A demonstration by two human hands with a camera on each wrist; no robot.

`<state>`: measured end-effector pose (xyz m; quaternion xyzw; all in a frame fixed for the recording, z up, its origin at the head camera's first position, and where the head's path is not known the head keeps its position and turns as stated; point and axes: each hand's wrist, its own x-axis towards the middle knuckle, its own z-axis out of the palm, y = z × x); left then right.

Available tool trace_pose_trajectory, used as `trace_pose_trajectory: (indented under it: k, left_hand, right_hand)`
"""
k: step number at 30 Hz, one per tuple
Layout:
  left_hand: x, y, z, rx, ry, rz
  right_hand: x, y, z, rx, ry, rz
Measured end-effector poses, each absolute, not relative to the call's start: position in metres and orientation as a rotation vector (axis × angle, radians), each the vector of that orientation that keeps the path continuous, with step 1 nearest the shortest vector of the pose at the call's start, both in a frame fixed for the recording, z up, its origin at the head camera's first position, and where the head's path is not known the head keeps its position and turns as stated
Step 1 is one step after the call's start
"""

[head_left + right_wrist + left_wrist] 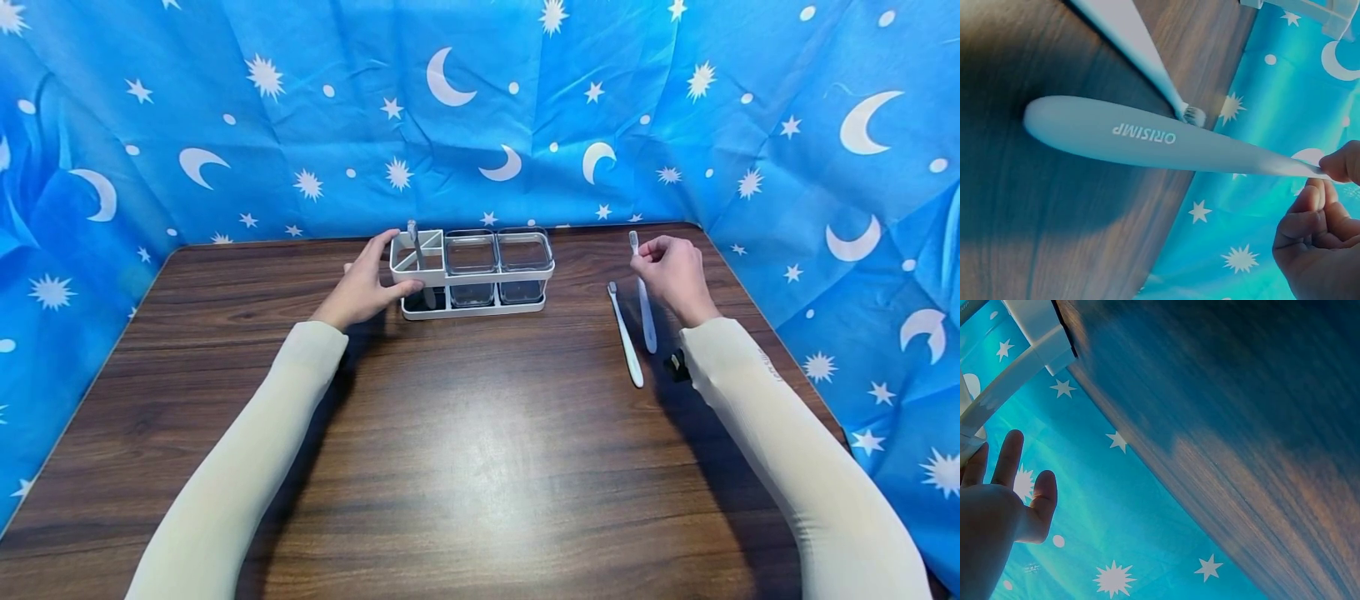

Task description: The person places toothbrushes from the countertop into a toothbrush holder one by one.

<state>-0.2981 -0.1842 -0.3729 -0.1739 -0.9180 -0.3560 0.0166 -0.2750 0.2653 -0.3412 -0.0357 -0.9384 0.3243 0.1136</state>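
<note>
At the back of the table stands a white toothbrush holder [480, 313] with a divided section at its left end. A toothbrush [413, 235] stands upright in that section, bristles up. My left hand [362, 285] grips the holder's left end, thumb at the front and fingers round the side and back. On the right, my right hand [677, 268] pinches a pale toothbrush [1141, 137] by its neck near the head. Its handle, lettered ORISIMP, points back toward me. Just left of it, a white toothbrush [627, 343] lies on the table, bristle end away from me.
Two clear square cups, one in the middle [471, 252] and one at the right [525, 250], sit in the holder. A blue curtain [360, 108] with moons and stars hangs right behind the wooden table [465, 467] and along its sides.
</note>
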Motion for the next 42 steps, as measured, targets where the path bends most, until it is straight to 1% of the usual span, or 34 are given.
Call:
trace_pose_trajectory:
  k: [18, 35, 42]
  left_hand:
    - [-0.297, -0.185, -0.374, -0.54, -2.846, -1.103]
    - [-0.298, -0.184, -0.374, -0.554, -2.837, -1.114]
    - [-0.299, -0.184, -0.374, -0.551, -2.838, -1.115]
  right_hand:
    - [-0.273, 0.251, -0.326, 0.102, -2.488, 0.974]
    - [-0.264, 0.222, -0.299, 0.287, -2.297, 1.099]
    - [-0.259, 0.201, -0.288, 0.443, -2.196, 1.149]
